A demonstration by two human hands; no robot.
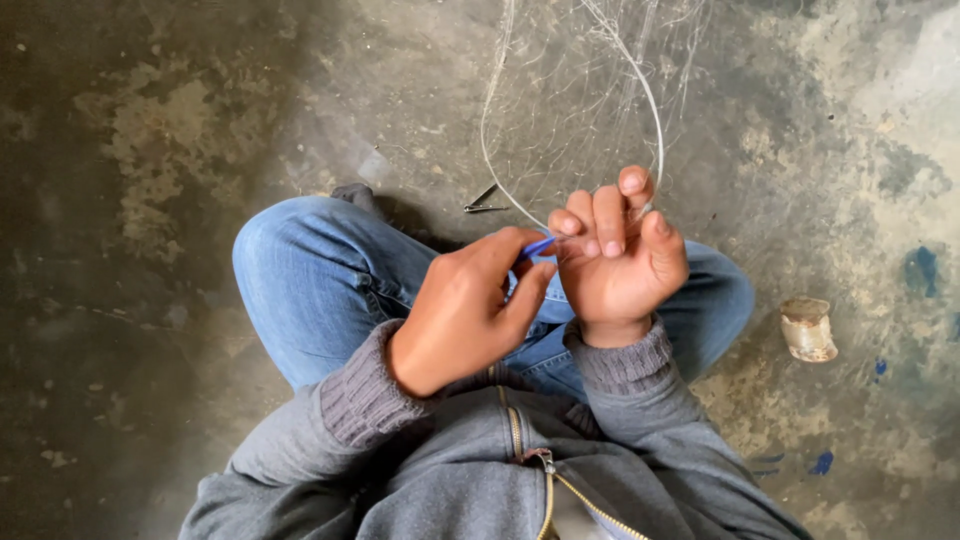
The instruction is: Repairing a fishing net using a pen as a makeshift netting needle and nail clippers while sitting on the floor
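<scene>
I sit cross-legged on a concrete floor in blue jeans and a grey zip sweater. My left hand (470, 305) pinches a small blue tool (537, 246) between thumb and fingers, its tip pointing at my right hand. My right hand (618, 255) is raised in front of me with fingers curled around the white cord and fine mesh of a fishing net (570, 110). The net runs up and away from my hands across the floor. The cord loops from my right hand's fingers in an arc to the top of the view.
Small metal scissors or clippers (485, 203) lie on the floor just beyond my left knee. A small worn, rusty tin or cup (807, 329) lies on its side at the right. Blue paint spots (921, 268) mark the stained floor at right.
</scene>
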